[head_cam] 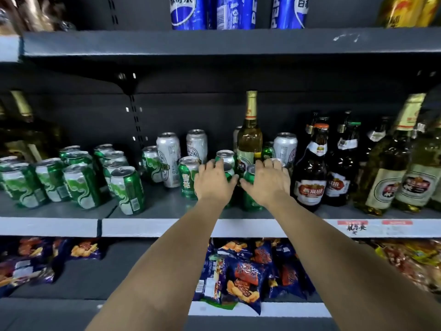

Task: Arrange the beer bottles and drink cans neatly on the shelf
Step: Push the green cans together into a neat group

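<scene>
On the middle shelf (155, 226) my left hand (213, 181) grips a green can (229, 173) from above and in front. Beside it my right hand (267, 182) grips a second green can (250, 201). Both cans stand upright near the shelf's middle. Just behind them rises a tall clear bottle (249, 137) with a gold neck. Several green cans (81, 185) stand in rows to the left. Silver cans (168, 154) stand further back. Dark brown beer bottles (310, 173) and pale green bottles (391, 170) fill the right side.
Blue cola cans (188, 13) and gold cans (403, 10) stand on the shelf above. Snack bags (245, 278) lie on the shelf below. A bare patch of shelf (167, 201) lies left of my hands, between the can groups.
</scene>
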Available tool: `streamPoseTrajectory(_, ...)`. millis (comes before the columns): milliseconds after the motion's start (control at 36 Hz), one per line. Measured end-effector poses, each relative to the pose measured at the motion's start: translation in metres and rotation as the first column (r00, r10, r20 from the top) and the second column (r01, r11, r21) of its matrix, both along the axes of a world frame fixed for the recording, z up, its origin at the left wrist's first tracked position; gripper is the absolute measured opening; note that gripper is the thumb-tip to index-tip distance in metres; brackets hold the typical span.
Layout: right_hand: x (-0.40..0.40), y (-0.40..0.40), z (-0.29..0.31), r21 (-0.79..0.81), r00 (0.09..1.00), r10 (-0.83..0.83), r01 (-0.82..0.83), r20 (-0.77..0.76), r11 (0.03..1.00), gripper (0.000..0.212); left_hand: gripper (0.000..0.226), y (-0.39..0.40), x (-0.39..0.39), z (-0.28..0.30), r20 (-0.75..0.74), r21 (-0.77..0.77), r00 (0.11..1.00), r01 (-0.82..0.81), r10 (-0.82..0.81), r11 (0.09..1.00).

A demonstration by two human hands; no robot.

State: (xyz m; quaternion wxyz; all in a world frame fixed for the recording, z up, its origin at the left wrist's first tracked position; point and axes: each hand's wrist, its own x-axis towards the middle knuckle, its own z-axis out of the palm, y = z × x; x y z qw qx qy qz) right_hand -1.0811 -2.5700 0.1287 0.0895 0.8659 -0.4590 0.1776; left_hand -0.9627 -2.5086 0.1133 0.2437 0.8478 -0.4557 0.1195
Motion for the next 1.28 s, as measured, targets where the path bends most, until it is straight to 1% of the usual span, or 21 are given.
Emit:
streamPoseTrajectory(111, 0.003, -0.002, 0.002, 0.038, 0.999, -0.029, 0.030, -0.045, 0.999, 0.082, 0.065, -0.006, 0.002, -0.004, -0.150, 0.041, 0.989, 0.021, -0.015, 0.999)
streamPoseTrajectory(167, 0.004, -0.001, 0.001, 0.070, 0.999, -0.022, 0.024, -0.028, 0.997, 0.078, 0.068, -0.008, 0.003, -0.004, -0.181, 0.033, 0.983, 0.021, -0.015, 0.999)
streamPoseTrajectory(278, 0.006, 0.000, -0.004, 0.141, 0.996, 0.032, -0.043, 0.080, 0.989, 0.065, 0.069, -0.002, 0.005, -0.002, -0.158, -0.005, 0.987, -0.003, 0.002, 1.000)
streamPoseTrajectory(361, 0.008, 0.005, -0.005, 0.097, 0.990, 0.094, -0.104, 0.107, 0.990, 0.062, 0.066, 0.016, 0.007, -0.002, -0.141, -0.068, 0.990, -0.022, 0.013, 0.997)
streamPoseTrajectory(417, 0.009, 0.012, 0.001, 0.061, 0.979, 0.121, -0.132, 0.163, 0.989, 0.060, 0.061, 0.033, 0.008, 0.003, -0.102, -0.112, 0.994, -0.055, 0.043, 0.992)
streamPoseTrajectory(472, 0.015, 0.023, 0.011, 0.025, 0.962, 0.162, -0.171, 0.222, 0.985, 0.061, 0.059, 0.055, 0.010, 0.013, -0.064, -0.152, 0.994, -0.098, 0.089, 0.983)
streamPoseTrajectory(556, 0.026, 0.045, 0.026, -0.024, 0.938, 0.252, -0.253, 0.240, 0.967, 0.064, 0.062, 0.089, 0.017, 0.026, -0.037, -0.191, 0.985, -0.173, 0.169, 0.966)
streamPoseTrajectory(639, 0.040, 0.073, 0.031, -0.045, 0.924, 0.316, -0.314, 0.215, 0.948, 0.066, 0.061, 0.125, 0.022, 0.030, 0.012, -0.181, 0.971, -0.233, 0.239, 0.956)
streamPoseTrajectory(694, 0.051, 0.095, 0.028, -0.030, 0.906, 0.369, -0.371, 0.208, 0.928, 0.067, 0.061, 0.150, 0.027, 0.028, 0.026, -0.162, 0.959, -0.274, 0.281, 0.948)
streamPoseTrajectory(778, 0.071, 0.129, 0.019, -0.015, 0.865, 0.478, -0.481, 0.152, 0.876, 0.066, 0.063, 0.190, 0.041, 0.020, 0.056, -0.123, 0.933, -0.346, 0.355, 0.930)
streamPoseTrajectory(833, 0.087, 0.153, 0.013, -0.015, 0.835, 0.536, -0.538, 0.123, 0.843, 0.063, 0.061, 0.218, 0.052, 0.012, 0.074, -0.113, 0.917, -0.382, 0.392, 0.917)
streamPoseTrajectory(917, 0.115, 0.188, 0.005, 0.008, 0.790, 0.605, -0.608, 0.101, 0.794, 0.059, 0.060, 0.262, 0.071, 0.003, 0.064, -0.092, 0.889, -0.448, 0.454, 0.889)
streamPoseTrajectory(972, 0.137, 0.213, 0.002, 0.037, 0.767, 0.636, -0.640, 0.078, 0.767, 0.061, 0.058, 0.293, 0.086, -0.001, 0.064, -0.076, 0.861, -0.500, 0.504, 0.863)
streamPoseTrajectory(1056, 0.174, 0.255, -0.002, 0.058, 0.744, 0.666, -0.668, 0.058, 0.742, 0.057, 0.055, 0.342, 0.115, -0.005, 0.043, -0.082, 0.826, -0.557, 0.561, 0.826)
streamPoseTrajectory(1194, 0.249, 0.335, -0.011, 0.078, 0.702, 0.708, -0.712, 0.075, 0.698, 0.054, 0.050, 0.430, 0.175, -0.012, 0.031, -0.100, 0.791, -0.606, 0.611, 0.789)
streamPoseTrajectory(1278, 0.297, 0.386, -0.016, 0.093, 0.688, 0.722, -0.725, 0.070, 0.682, 0.056, 0.051, 0.486, 0.211, -0.019, 0.029, -0.071, 0.757, -0.649, 0.652, 0.757)
